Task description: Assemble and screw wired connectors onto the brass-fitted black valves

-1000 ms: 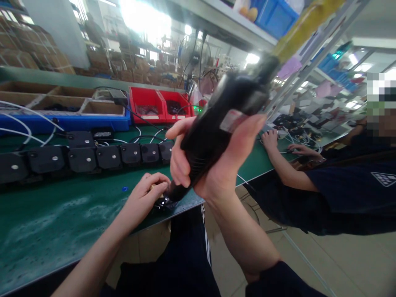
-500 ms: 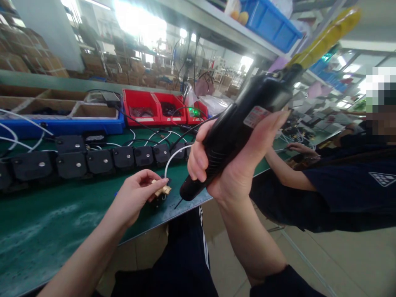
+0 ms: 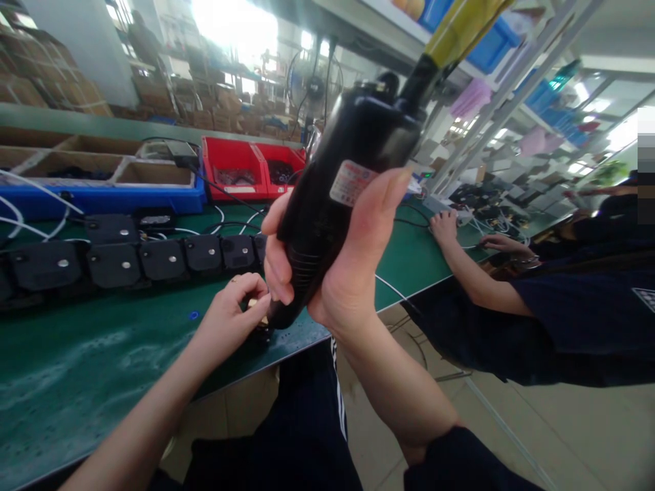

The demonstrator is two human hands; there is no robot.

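Observation:
My right hand is wrapped around a black electric screwdriver, which slants with its nose down and left. A yellow-wrapped cable leaves its upper end. My left hand is closed, thumb and fingers pinching a small brass-coloured fitting at the green table's front edge. A dark part shows beneath the fitting. The screwdriver's nose is right beside the left fingertips and the fitting. Its bit is hidden, so I cannot tell whether it touches.
A row of black boxes with white tubes runs across the green table. Behind are a blue divided tray and red bins. A small blue ring lies left. A co-worker's arms reach in at right.
My right hand has brought the screwdriver left, its nose now at the fitting. The left hand has stayed nearly in place. The co-worker's hand is now visible on the table.

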